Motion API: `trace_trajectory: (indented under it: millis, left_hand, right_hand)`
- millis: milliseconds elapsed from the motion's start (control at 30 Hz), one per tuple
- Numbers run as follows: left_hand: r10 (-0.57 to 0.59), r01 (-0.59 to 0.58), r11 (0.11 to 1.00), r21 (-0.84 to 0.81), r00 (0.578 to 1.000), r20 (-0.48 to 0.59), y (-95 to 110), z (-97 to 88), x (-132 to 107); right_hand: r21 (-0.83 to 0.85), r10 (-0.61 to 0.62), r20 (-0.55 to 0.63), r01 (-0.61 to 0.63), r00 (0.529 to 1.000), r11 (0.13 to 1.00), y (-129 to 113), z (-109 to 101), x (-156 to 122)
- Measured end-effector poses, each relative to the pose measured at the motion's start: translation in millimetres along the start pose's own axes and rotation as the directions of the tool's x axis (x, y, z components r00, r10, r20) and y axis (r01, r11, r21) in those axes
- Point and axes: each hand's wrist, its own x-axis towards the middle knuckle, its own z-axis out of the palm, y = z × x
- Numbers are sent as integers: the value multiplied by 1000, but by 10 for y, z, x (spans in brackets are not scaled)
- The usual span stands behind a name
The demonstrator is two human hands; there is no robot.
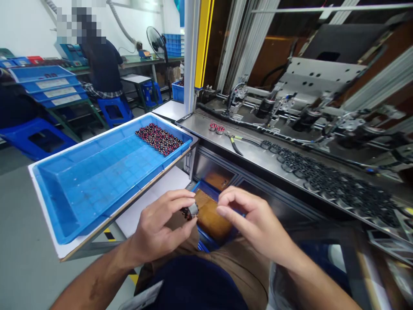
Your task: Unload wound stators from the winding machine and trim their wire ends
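- Your left hand (161,224) pinches a small round part (192,210) between thumb and fingertips, above your lap.
- Your right hand (253,215) is near but apart from it, thumb and forefinger almost meeting; whether they grip anything, I cannot tell.
- The part lies to the left of your right fingers, grey band towards them; its long axis is unclear.

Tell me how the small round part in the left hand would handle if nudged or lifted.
The small round part would likely roll if stood on its curved grey side. It seems stiff, showing no sag in the left hand. It is probably light, since the fingertips alone appear to hold it.
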Motion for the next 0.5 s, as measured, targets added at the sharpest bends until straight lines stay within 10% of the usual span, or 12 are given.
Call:
trace_trajectory:
  millis: [100,267,500]
  left_hand:
    - [122,-133,975,179,990,70,30,-48,73]
    - [177,-207,967,151,965,195,40,-88,99]
    - [76,-54,996,-76,942,327,156,-341,133]
  right_hand:
    - [-76,-107,-117,98,987,992,-79,-20,-32]
    - [-162,-90,52,97,995,982,-177,182,10]
    - [-234,-343,238,396,909,888,-154,52,135]
